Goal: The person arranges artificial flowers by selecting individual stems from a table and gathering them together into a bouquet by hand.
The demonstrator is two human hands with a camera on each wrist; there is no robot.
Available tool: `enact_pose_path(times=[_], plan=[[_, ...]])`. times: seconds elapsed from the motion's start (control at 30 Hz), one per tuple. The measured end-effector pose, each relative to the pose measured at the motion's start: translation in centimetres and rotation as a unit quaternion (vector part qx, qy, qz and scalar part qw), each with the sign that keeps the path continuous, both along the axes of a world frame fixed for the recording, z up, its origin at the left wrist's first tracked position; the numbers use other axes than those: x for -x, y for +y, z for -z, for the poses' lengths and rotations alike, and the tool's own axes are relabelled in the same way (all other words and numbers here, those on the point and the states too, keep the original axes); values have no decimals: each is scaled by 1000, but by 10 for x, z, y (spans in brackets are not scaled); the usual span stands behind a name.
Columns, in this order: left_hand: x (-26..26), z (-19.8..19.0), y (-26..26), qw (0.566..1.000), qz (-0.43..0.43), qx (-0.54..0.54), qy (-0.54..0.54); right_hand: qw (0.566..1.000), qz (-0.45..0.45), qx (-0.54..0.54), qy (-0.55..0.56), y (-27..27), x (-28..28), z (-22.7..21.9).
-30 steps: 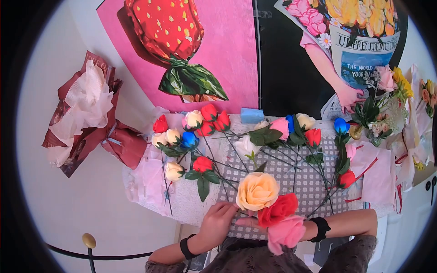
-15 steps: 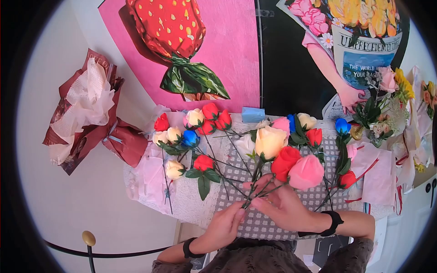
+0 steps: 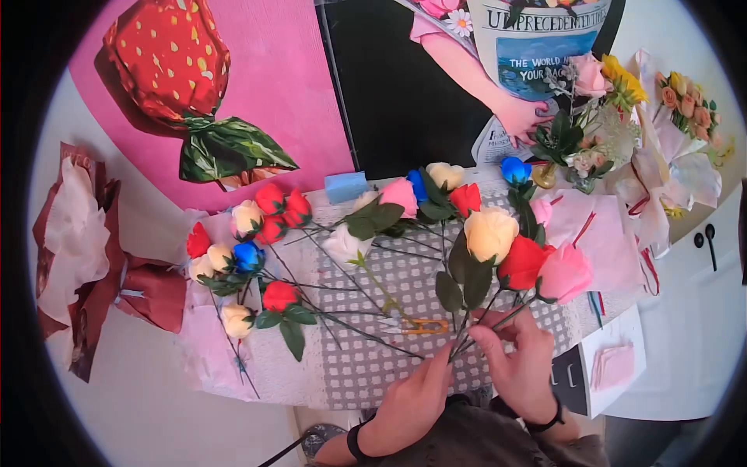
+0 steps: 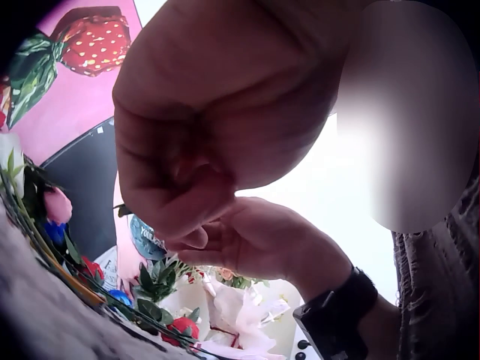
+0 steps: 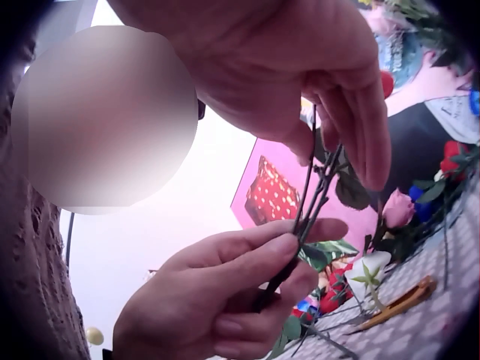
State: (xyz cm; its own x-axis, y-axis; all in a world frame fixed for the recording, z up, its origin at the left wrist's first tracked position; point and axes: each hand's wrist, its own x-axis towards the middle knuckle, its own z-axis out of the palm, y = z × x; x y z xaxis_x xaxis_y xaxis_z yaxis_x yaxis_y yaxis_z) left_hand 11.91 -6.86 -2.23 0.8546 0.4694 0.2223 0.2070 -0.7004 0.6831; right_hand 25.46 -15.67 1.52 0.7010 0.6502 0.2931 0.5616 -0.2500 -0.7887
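Right wrist: stems (image 5: 320, 191) through left hand (image 5: 214, 292)

Stems (image 5: 321, 196) partly hidden by hands (image 5: 217, 289) (image 5: 315, 67)

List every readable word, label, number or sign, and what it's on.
"UNPRECEDENTED TIM...": painted newspaper on the wall picture; one N partly covered, end unclear.
"THE WORLD": newspaper's blue panel; line's end hidden by flowers.
"YOUR": same panel, line below; next letters partly hidden.
Lower newspaper flap: print too small to read.
No readable numbers.
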Motion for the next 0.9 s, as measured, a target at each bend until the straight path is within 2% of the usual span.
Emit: enact_pose_path(times=[0.07, 0.13, 0.17, 0.23, 0.4, 0.47, 0.57, 0.63, 0.67, 0.73, 0.8, 0.87, 0.9], plan=[[2, -2, -2, 999, 33, 31, 26, 999, 24, -21, 41, -2, 6, 13], [2, -4, 2, 997, 33, 69, 9, 984, -20, -107, 138, 0, 6, 18], [2, -4, 4, 994, 32, 108, -5, 984, -22, -106, 138, 1, 7, 24], [3, -5, 10, 992, 39, 117, 3, 942, -48, -219, 248, 5, 9, 34], [8, -5, 20, 988, 70, 139, 17, 921, -40, -229, 312, 14, 7, 34], [10, -8, 22, 969, 112, 216, 51, 920, -38, -225, 319, 16, 6, 35], [12, -11, 30, 962, 119, 237, 65, 901, -41, -285, 325, 25, 10, 31], [10, -13, 34, 963, 118, 230, 73, 870, -94, -306, 375, 30, 8, 25], [10, -13, 36, 964, 118, 223, 80, 869, -97, -306, 376, 26, 6, 29], [10, -13, 37, 965, 117, 220, 88, 838, -154, -284, 440, 15, 0, 39], [10, -8, 39, 964, 118, 216, 96, 850, -164, -277, 417, 16, 0, 37], [11, 3, 43, 981, 154, 62, 105, 862, -173, -270, 393, 18, 3, 31], [14, 2, 43, 981, 153, 61, 105, 876, -135, -257, 385, 21, 7, 24]])
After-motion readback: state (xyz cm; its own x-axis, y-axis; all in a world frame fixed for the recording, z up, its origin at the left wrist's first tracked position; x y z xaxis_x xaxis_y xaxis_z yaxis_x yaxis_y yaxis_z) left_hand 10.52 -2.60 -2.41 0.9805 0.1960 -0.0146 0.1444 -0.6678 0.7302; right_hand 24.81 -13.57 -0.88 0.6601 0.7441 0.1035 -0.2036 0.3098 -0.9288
